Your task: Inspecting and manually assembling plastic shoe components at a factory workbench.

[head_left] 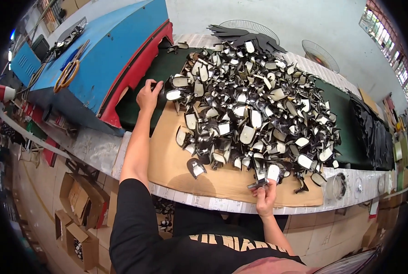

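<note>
A large heap of shoe heels point(247, 134), glossy black with pale rounded ends, lies in front of me on a flat sheet of brown cardboard point(167, 157). My right hand point(265, 200) is at the near edge of the heap, its fingers closed on one black shoe heel point(257, 184). Reaching forward, my left hand point(148, 96) is above the dark green surface point(154, 68) by the heap's left edge. Its thumb and fingers are slightly apart, and I see nothing between them. One loose heel point(196, 168) stands apart at the near left of the heap.
A blue machine point(96, 50) with a red flap point(137, 75) stands at the left, scissors point(67, 75) on it. Black sheet pieces point(372, 132) hang at the right; more point(249, 39) lie behind the heap. A clear round container point(339, 186) stands right. Cardboard boxes point(83, 201) sit on the floor.
</note>
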`<action>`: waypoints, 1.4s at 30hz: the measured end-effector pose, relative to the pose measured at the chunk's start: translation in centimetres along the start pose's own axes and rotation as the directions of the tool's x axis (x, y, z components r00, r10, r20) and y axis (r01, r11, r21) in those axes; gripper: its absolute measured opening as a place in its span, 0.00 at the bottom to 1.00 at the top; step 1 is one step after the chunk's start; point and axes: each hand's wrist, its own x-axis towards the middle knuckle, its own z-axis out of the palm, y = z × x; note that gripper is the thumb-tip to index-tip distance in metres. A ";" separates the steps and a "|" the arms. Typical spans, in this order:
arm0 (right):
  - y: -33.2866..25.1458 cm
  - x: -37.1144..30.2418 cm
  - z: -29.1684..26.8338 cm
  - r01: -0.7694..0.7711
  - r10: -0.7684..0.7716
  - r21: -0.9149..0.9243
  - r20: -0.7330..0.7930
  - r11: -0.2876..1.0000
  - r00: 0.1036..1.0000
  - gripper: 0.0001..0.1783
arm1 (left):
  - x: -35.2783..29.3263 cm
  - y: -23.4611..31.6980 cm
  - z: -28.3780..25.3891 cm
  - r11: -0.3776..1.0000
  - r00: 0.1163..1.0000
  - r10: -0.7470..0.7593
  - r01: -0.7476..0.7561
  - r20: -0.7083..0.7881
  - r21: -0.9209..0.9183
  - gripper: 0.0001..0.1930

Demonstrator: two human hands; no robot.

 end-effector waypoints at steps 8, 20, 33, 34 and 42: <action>0.2 0.3 -0.1 0.046 -0.045 -0.002 0.042 0.999 0.998 0.17 | -1.1 16.7 -8.8 0.791 0.824 0.373 -0.041 0.427 -0.611 0.20; -0.2 0.0 0.1 -0.035 0.029 0.111 0.057 0.993 0.998 0.16 | 5.2 4.4 6.0 0.883 0.820 -0.261 0.416 0.509 -0.218 0.40; 0.0 0.1 -0.4 -0.016 0.012 0.066 0.073 0.998 0.997 0.14 | -5.8 12.7 2.7 0.765 0.906 -0.198 0.382 0.375 -0.518 0.23; 0.2 0.0 -0.3 -0.029 0.023 0.073 0.073 0.997 0.997 0.14 | -6.0 12.7 2.3 0.780 0.910 -0.180 0.363 0.374 -0.509 0.22; -0.3 0.0 -0.2 0.037 -0.044 0.067 0.120 0.997 0.992 0.13 | -8.4 18.0 -2.2 0.862 0.941 -0.220 0.311 0.257 -0.400 0.21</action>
